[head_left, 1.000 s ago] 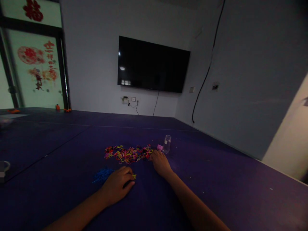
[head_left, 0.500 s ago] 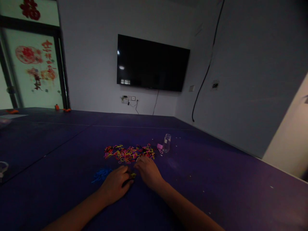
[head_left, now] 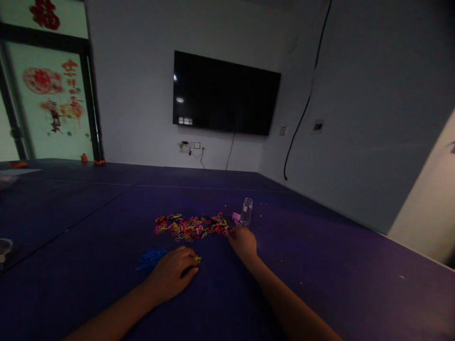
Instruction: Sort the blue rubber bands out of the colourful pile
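Observation:
A loose pile of small rubber bands (head_left: 192, 228), in red, pink, yellow and dark colours, is spread over the dark purple surface. My right hand (head_left: 243, 242) is at the right end of this pile, its fingers drawn together and pointing down among the bands; what lies between the fingertips is too small to make out. Nearer me, my left hand (head_left: 174, 271) rests on the surface, thumb apart from the bent fingers. A few yellow bands (head_left: 198, 259) lie at its fingertips. Just left of that hand is a heap of blue bands (head_left: 151, 259), partly covered by it.
Beyond my right hand a clear bottle (head_left: 246, 211) stands upright beside a pink tag (head_left: 236, 217). The purple surface (head_left: 106, 293) runs back to a wall with a television (head_left: 225, 92). A black cable (head_left: 302, 116) hangs at the right. Orange items (head_left: 98, 162) sit far left.
My right hand has moved right, from the pile's near side to its right end by the bottle. My left hand has barely moved, and the yellow bands beside it show more clearly.

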### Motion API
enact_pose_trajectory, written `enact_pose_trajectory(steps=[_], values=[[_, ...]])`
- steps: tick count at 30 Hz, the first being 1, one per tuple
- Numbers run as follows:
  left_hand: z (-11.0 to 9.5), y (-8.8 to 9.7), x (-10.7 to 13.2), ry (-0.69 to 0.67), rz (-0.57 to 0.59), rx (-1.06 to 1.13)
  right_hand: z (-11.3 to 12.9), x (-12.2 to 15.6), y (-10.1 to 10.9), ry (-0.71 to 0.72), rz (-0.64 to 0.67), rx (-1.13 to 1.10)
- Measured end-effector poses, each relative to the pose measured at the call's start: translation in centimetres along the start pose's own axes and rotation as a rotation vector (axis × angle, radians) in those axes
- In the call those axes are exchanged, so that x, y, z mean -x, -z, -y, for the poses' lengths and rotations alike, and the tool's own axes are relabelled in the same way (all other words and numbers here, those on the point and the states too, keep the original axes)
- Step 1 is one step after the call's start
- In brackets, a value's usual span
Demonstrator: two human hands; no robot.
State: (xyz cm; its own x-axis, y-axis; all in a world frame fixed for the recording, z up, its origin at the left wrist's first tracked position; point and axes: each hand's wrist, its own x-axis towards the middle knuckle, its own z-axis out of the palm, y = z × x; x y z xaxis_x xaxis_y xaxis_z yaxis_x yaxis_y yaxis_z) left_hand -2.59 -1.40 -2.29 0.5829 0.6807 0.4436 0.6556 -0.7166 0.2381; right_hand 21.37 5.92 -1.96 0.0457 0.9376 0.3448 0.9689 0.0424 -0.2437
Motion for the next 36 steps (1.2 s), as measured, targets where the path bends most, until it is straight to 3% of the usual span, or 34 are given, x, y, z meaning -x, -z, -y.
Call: enact_pose_trajectory(steps=[7,14,27,36], values=[[-0.1,0.0,0.0,-0.008,0.000,0.010,-0.4,-0.6,-0.1,0.028,0.037,-0.017],[-0.3,0.2,0.0,-0.042,-0.010,-0.004,0.8,-1.0,0.1,0.134,0.018,0.183],[-0.3,0.3,-0.1,-0.054,-0.005,-0.007,0.4,-0.8,-0.2,0.103,0.014,0.105],[-0.5,0.5,0.0,-0.062,0.006,-0.033,1.6,-1.2,-0.2,0.127,0.039,0.227]])
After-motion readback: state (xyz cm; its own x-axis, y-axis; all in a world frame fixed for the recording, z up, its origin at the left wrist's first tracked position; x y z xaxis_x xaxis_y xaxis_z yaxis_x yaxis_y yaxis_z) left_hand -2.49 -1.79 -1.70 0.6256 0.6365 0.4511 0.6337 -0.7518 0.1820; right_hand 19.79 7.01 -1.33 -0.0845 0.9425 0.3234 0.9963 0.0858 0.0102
